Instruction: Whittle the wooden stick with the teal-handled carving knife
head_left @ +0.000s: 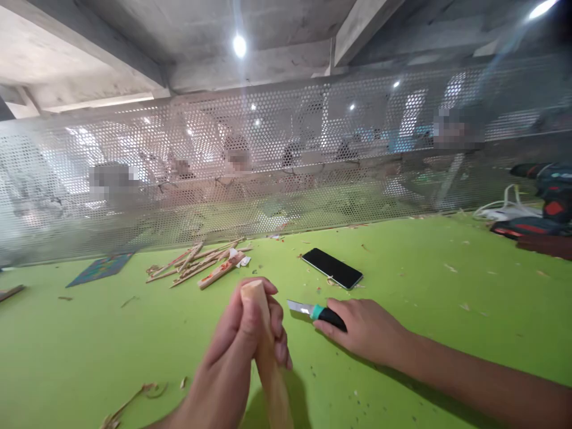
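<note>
My left hand (250, 328) is closed around a pale wooden stick (271, 381), its upper end poking out above the thumb and its lower end running out of the picture at the bottom. To the right, my right hand (364, 328) rests low over the table, fingers wrapped on the black and teal handle of a carving knife (328, 316). The short blade points left, toward the stick, with a gap between them. Just beyond the knife lies a black smartphone (333, 268), face up.
The green tabletop (429, 274) carries scattered shavings. Behind my left hand is a pile of wood strips (196, 262) and a red-marked wood piece (221, 270). A patterned card (100, 268) lies left. A cordless drill (547, 199) stands far right. A perforated metal screen (277, 161) closes the back; people sit beyond it.
</note>
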Demonstrator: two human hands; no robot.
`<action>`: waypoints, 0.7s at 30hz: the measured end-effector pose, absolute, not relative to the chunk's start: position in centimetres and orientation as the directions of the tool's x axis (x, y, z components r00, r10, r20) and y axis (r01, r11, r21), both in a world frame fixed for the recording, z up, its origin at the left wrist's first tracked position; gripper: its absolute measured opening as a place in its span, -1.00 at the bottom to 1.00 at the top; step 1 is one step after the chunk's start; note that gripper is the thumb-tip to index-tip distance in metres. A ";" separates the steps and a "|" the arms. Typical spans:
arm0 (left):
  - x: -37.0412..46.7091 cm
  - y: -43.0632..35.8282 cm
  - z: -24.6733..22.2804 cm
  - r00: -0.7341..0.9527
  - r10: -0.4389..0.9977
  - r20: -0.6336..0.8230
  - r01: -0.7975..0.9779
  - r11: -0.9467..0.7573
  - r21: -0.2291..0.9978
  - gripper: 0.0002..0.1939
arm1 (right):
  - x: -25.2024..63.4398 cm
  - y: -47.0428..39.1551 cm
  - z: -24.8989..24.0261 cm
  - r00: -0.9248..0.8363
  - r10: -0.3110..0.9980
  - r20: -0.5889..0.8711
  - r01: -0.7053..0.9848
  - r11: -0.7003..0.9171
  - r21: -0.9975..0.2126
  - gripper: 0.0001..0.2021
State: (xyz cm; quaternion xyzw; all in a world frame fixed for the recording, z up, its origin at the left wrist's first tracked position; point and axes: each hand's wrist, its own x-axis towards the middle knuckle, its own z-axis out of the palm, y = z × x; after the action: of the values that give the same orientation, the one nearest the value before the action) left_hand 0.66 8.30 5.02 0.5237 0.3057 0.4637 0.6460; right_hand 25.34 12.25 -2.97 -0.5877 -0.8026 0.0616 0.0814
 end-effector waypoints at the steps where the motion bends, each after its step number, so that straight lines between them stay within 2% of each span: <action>1: 0.5 8.2 5.5 0.378 0.915 0.141 -0.310 -0.019 0.951 -0.62 | 25.3 12.3 -3.0 -0.296 0.954 0.056 0.932 0.301 -0.199 -0.52; 4: 0.5 8.3 5.1 0.318 0.920 0.231 -0.310 -0.129 0.942 -0.60 | 25.3 12.4 -3.2 -0.284 0.957 0.055 0.936 0.289 -0.199 -0.54; 7: 1.0 8.6 2.4 0.362 0.908 0.211 -0.184 -0.152 0.971 -0.58 | 25.3 12.4 -3.2 -0.288 0.954 0.083 0.935 0.299 -0.189 -0.56; 12: 1.9 8.7 -2.6 0.519 0.855 0.017 -0.085 0.032 0.996 -0.49 | 25.1 12.2 -2.9 -0.306 0.945 0.120 0.938 0.320 -0.133 -0.61; 21: 2.2 10.3 -2.4 0.376 0.905 -0.200 -0.054 0.237 0.970 -0.38 | 24.9 12.1 -2.6 -0.308 0.949 0.071 0.942 0.314 -0.118 -0.61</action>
State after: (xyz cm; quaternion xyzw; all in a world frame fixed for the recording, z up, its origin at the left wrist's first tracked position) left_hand 2.15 10.26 -2.41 0.5004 0.4251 0.3623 0.6615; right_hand 24.91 12.08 -2.58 -0.5850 -0.8081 0.0270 0.0637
